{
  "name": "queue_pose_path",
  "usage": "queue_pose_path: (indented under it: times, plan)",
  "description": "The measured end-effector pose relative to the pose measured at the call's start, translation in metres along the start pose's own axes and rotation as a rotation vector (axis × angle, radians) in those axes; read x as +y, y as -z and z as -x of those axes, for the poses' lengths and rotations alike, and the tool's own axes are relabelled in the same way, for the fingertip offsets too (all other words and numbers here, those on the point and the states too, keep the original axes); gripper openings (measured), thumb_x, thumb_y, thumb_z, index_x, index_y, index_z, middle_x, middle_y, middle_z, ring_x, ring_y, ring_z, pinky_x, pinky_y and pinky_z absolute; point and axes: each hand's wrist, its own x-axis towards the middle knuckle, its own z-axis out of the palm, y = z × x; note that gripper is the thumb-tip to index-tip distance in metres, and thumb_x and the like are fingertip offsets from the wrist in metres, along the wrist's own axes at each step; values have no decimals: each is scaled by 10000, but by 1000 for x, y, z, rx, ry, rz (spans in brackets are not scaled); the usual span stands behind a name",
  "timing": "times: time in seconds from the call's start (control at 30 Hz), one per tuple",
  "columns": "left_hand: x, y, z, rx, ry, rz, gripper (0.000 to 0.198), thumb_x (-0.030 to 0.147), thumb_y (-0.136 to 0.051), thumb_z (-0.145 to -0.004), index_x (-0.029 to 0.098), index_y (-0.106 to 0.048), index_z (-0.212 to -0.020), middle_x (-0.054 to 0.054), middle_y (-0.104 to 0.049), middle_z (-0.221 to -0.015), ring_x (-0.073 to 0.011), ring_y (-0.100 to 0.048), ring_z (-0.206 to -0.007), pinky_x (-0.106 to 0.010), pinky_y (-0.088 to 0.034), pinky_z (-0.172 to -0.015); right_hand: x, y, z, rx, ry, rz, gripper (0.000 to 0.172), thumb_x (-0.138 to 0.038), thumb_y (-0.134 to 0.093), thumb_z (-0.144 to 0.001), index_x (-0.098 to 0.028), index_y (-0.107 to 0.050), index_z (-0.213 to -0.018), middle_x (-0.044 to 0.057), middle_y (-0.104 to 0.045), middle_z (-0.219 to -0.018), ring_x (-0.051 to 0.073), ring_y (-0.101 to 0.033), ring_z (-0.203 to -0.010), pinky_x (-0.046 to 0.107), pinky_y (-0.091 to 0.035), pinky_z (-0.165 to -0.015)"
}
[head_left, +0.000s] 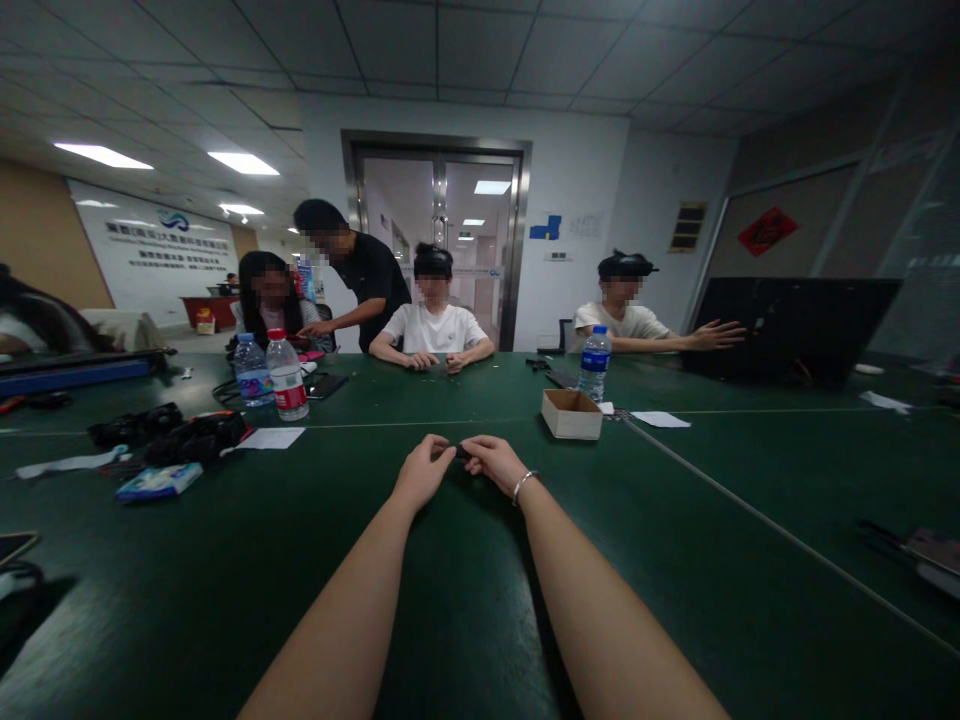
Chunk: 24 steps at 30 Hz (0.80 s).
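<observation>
Both my forearms stretch out over a dark green table (675, 560). My left hand (424, 468) and my right hand (491, 464) meet in front of me, fingers curled. Between their fingertips they pinch a small dark object (458, 451), too small to name. A thin bracelet (523, 484) circles my right wrist. The hands hover just above the tabletop or rest on it; I cannot tell which.
A small open cardboard box (571, 413) stands beyond my hands. Two water bottles (286, 375) stand at the left, another bottle (594, 363) at the right. Black gear (196, 437) lies at the left, a laptop (787, 328) at the far right. Several people sit opposite.
</observation>
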Motion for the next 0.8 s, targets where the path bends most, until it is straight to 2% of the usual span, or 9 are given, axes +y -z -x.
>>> queue_pose_path:
  times: [0.1, 0.23, 0.33, 0.47, 0.6, 0.7, 0.8]
  plan:
    - [4, 2, 1, -27, -9, -59, 362, 498, -428, -784, 187, -602, -850, -51, -624, -904, -184, -562, -821, -261, -404, -704, 1, 1, 0, -9, 2, 3, 70, -107, -593, -803, -57, -596, -853, 27, -590, -515, 68, -538, -438, 114, -451, -423]
    - [10, 5, 3, -74, 67, -132, 564, 595, -268, -806, 171, -604, -651, -66, -613, -725, -201, -556, -683, -287, -392, -646, 2, 1, -2, -25, -3, 14, 68, -99, -588, -803, -57, -602, -856, 31, -595, -530, 67, -538, -439, 118, -457, -426]
    - [7, 3, 3, -46, 62, -44, 482, 583, -338, -795, 185, -611, -790, -59, -627, -814, -203, -568, -747, -281, -405, -663, 2, 2, -2, -23, 8, -4, 68, -112, -607, -793, -64, -607, -841, 34, -599, -548, 71, -545, -449, 123, -461, -431]
    - [-6, -3, -3, -20, -63, 127, 302, 396, -524, -757, 200, -552, -985, -56, -600, -981, -171, -559, -870, -255, -418, -744, 1, 1, -1, -13, 4, -34, 75, -108, -636, -766, -69, -604, -822, 33, -596, -544, 79, -554, -458, 128, -457, -425]
    - [-14, -6, -6, -11, -59, 173, 252, 351, -491, -776, 197, -538, -969, -39, -600, -873, -149, -569, -776, -243, -428, -690, 1, 0, -1, -17, 3, -29, 96, -76, -667, -716, -78, -605, -790, 25, -598, -549, 73, -549, -446, 124, -448, -414]
    - [-11, -6, -5, -30, -27, 133, 286, 440, -438, -796, 191, -548, -883, -10, -590, -714, -145, -559, -671, -241, -418, -634, 1, 0, 0, -39, 19, -15, 135, -49, -675, -682, -81, -611, -796, 19, -605, -558, 73, -557, -455, 123, -457, -425]
    - [-6, -4, -2, -29, 27, 55, 393, 534, -385, -795, 185, -564, -787, -7, -582, -641, -149, -544, -611, -251, -406, -612, 0, 0, 1, -46, 19, -12, 180, -17, -660, -668, -87, -611, -826, 18, -617, -581, 79, -575, -479, 122, -472, -442]
